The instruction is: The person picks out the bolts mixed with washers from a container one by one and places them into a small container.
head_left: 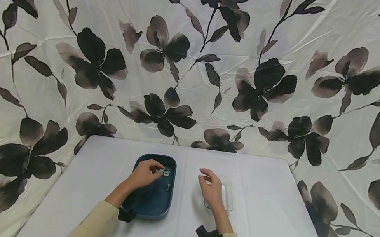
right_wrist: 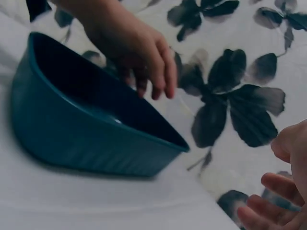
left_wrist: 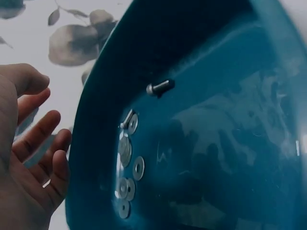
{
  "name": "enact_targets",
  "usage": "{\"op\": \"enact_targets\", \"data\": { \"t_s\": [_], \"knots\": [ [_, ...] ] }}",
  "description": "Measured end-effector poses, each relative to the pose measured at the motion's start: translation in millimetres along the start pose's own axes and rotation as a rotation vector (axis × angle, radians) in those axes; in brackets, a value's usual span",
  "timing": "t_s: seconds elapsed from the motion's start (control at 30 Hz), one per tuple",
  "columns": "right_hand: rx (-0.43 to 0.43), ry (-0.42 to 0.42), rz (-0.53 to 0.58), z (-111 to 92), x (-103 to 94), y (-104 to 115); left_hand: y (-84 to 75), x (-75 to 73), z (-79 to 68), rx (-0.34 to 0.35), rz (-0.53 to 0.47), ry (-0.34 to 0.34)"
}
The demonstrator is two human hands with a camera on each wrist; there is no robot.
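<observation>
Over the far end of a dark blue tray [head_left: 151, 212] is my left hand [head_left: 146, 174], its fingers loosely bent. Nothing shows between its thumb and fingers in the left wrist view. Several flat metal washers [left_wrist: 138, 168] lie inside the tray along one end, beside a small screw [left_wrist: 127, 118]. Another screw [left_wrist: 160, 88] lies apart from them on the tray floor. To the right, my right hand [head_left: 211, 189] hovers above a clear plastic container [head_left: 230, 205] and partly covers it. Its fingers [right_wrist: 278, 187] are relaxed and hold nothing.
Both tray and container stand on a white-covered table [head_left: 262, 228]. A floral cloth [head_left: 215, 78] hangs behind the table's far edge. The tray's raised walls [right_wrist: 86, 139] surround the washers and screws. Dark bands [head_left: 208, 234] sit on both wrists.
</observation>
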State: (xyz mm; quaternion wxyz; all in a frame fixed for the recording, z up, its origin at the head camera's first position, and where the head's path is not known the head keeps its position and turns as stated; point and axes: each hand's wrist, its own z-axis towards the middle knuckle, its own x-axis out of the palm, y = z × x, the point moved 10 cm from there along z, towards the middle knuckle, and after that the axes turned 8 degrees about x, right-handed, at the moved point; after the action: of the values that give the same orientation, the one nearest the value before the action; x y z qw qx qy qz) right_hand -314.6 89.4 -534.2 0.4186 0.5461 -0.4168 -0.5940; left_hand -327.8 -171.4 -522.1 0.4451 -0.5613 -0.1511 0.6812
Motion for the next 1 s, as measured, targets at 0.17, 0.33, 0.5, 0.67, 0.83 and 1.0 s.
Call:
{"op": "enact_targets", "data": {
  "t_s": [0.17, 0.33, 0.5, 0.67, 0.83, 1.0],
  "knots": [
    [0.022, 0.109, 0.012, -7.2, 37.8, -4.7, 17.5, -1.5, 1.2, -0.053, -0.019, -0.032],
    [0.029, 0.151, 0.028, -12.1, 61.5, -9.6, 26.4, 2.6, 4.4, -0.063, -0.015, -0.033],
    [0.039, 0.205, 0.086, -16.6, 79.3, -13.3, 36.4, 8.1, 8.5, -0.097, 0.007, -0.033],
    [0.065, 0.299, 0.171, -24.2, 96.3, -19.2, 43.9, 15.6, 14.5, -0.124, 0.009, -0.010],
    [0.064, 0.367, 0.239, -33.9, 104.0, -10.7, 47.6, 18.2, 20.4, -0.141, 0.025, -0.013],
    [0.070, 0.380, 0.234, -45.3, 99.8, 7.8, 55.0, 23.9, 22.1, -0.145, 0.068, -0.015]
  ]
}}
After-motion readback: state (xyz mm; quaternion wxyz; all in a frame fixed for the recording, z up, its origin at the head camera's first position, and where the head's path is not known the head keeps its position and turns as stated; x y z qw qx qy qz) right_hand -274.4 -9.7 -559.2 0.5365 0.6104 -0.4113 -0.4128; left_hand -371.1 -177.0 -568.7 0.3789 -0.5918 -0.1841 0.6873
